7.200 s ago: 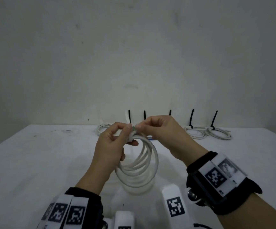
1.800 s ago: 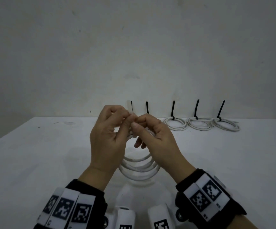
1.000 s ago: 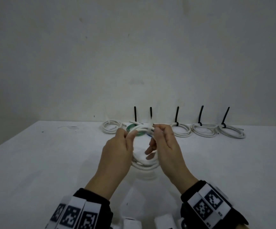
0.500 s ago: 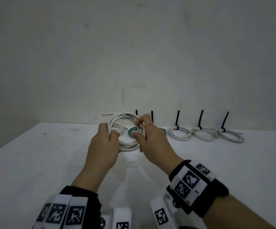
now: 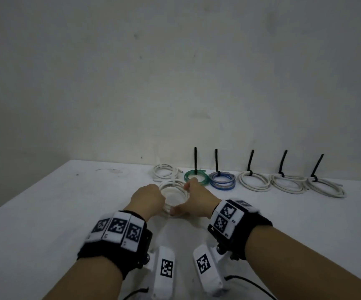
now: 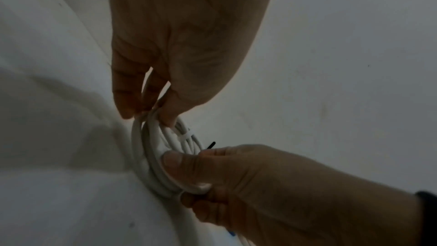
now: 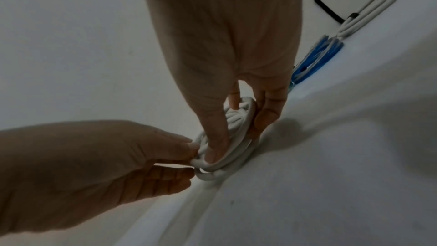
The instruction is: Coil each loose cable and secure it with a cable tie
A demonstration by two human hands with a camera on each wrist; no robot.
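Observation:
A white cable coil [image 5: 175, 192] lies low on the white table [image 5: 45, 213], held from both sides. My left hand [image 5: 150, 197] pinches its left rim between thumb and fingers [image 6: 125, 104]. My right hand [image 5: 193, 194] grips the right rim, with the thumb [image 7: 214, 149] pressed inside the ring and the fingers outside. A white cable tie [image 6: 187, 136] wraps the coil [image 6: 146, 149] strands on the far side. In the right wrist view the coil [image 7: 238, 119] touches the table surface.
Along the wall stands a row of coils: a white coil [image 5: 165, 171] with no black tie showing, a green coil [image 5: 196, 176], a blue coil [image 5: 221, 180] and three white coils [image 5: 287, 184], each of these five with an upright black tie [image 5: 249, 162].
Half a second ago both hands held the coil up in the air near the wall line. They have now brought it down onto the table, still holding it.

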